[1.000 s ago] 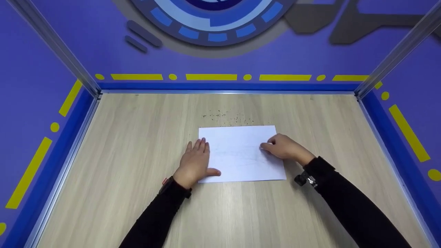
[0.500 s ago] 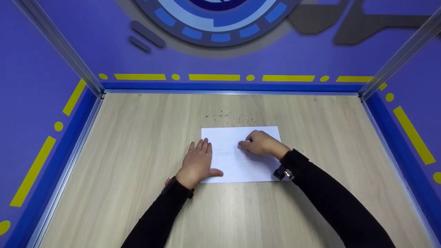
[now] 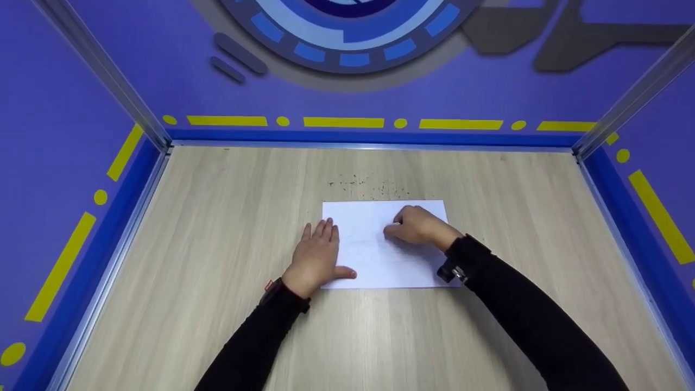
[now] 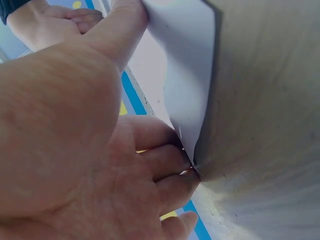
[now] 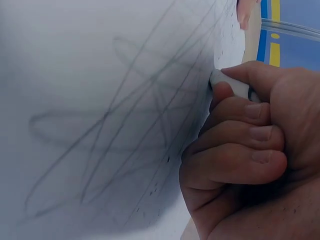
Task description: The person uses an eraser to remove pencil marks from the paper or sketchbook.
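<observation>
A white sheet of paper (image 3: 369, 274) lies on the wooden table. My left hand (image 3: 314, 258) rests along its left edge, fingers straight and thumb stretched over the sheet. In the left wrist view, the fingertips (image 4: 182, 187) reach the edge of the paper (image 4: 192, 65). My right hand (image 3: 418, 225) is over the right half of the sheet. The right wrist view shows it pinching a white eraser (image 5: 232, 85) between thumb and index finger, the other fingers curled under. Grey pencil lines (image 5: 105, 116) cross the paper there, with small dark crumbs (image 5: 152, 191) among them.
More dark crumbs (image 3: 355, 183) are scattered on the table (image 3: 244, 190) just behind the paper. Blue-purple panels (image 3: 353, 100) with yellow marks close in the back and both sides, framed by metal rails (image 3: 369, 146).
My right hand has moved left with the eraser, from the paper's right edge to nearer its middle, mostly before the half-second frame. My left hand keeps its place while the head view shifts slightly.
</observation>
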Action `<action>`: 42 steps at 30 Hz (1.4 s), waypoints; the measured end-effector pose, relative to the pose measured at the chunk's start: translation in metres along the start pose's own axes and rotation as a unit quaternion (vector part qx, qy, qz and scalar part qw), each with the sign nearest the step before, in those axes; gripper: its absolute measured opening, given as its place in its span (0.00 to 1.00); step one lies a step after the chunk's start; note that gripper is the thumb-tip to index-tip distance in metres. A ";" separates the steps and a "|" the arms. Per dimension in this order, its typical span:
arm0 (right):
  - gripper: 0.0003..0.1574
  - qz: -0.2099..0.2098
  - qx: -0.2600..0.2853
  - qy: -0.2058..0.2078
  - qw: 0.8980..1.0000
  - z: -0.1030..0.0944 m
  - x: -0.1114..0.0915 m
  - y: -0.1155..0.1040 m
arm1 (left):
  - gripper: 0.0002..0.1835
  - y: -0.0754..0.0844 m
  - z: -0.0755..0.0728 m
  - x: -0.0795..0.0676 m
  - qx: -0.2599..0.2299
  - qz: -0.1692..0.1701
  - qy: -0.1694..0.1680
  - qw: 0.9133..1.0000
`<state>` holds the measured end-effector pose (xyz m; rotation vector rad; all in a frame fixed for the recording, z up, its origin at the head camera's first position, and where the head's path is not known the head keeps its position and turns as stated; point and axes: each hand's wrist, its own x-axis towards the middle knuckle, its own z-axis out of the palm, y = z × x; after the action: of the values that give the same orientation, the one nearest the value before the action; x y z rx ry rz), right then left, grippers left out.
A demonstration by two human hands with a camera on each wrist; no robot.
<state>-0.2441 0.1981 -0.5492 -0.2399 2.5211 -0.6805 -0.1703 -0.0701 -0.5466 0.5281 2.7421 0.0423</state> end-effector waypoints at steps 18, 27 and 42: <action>0.33 0.043 0.015 0.016 0.999 -0.016 -0.027 0.051 | 0.69 0.002 0.005 0.000 -0.014 0.006 -0.001 1.000; 0.31 0.059 0.022 0.023 0.998 -0.020 -0.043 0.079 | 0.68 0.004 0.010 0.001 -0.019 0.009 0.000 1.000; 0.33 0.040 0.088 0.048 0.994 -0.013 -0.054 0.062 | 0.68 0.001 -0.001 0.001 -0.012 0.007 -0.014 1.000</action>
<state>-0.2072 0.2729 -0.5480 -0.0446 2.5265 -0.8952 -0.1709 -0.0690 -0.5459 0.5374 2.7077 0.0705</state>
